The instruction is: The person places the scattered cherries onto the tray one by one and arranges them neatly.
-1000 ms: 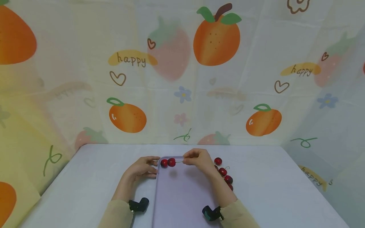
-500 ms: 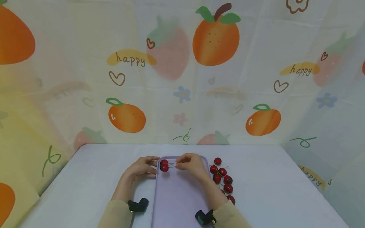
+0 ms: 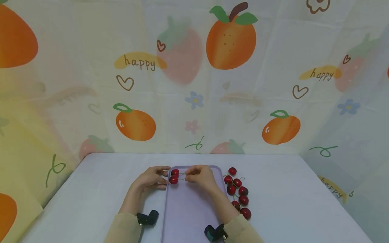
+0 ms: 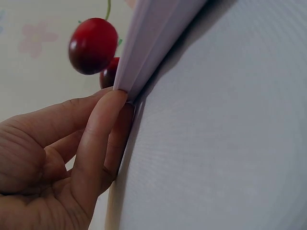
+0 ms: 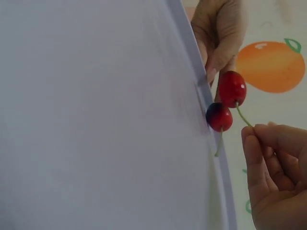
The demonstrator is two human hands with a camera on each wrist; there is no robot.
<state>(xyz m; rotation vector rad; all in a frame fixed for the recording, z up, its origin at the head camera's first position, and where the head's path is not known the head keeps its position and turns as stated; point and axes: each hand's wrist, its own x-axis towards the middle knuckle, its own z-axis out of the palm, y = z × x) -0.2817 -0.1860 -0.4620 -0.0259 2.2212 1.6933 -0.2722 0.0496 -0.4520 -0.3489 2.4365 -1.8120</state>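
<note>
A lilac tray (image 3: 196, 216) lies on the white surface (image 3: 282, 195), loose cherries (image 3: 243, 191) clustered along its right side. The left hand (image 3: 151, 178) rests relaxed fingers against the left rim (image 3: 164, 211). At the far left corner, the right hand (image 3: 200, 176) pinches one cherry (image 3: 173, 179) by its stem (image 3: 182, 179), a second cherry (image 3: 174, 172) just beyond. Behind hangs a fruit-print backdrop (image 3: 273, 40).
</note>
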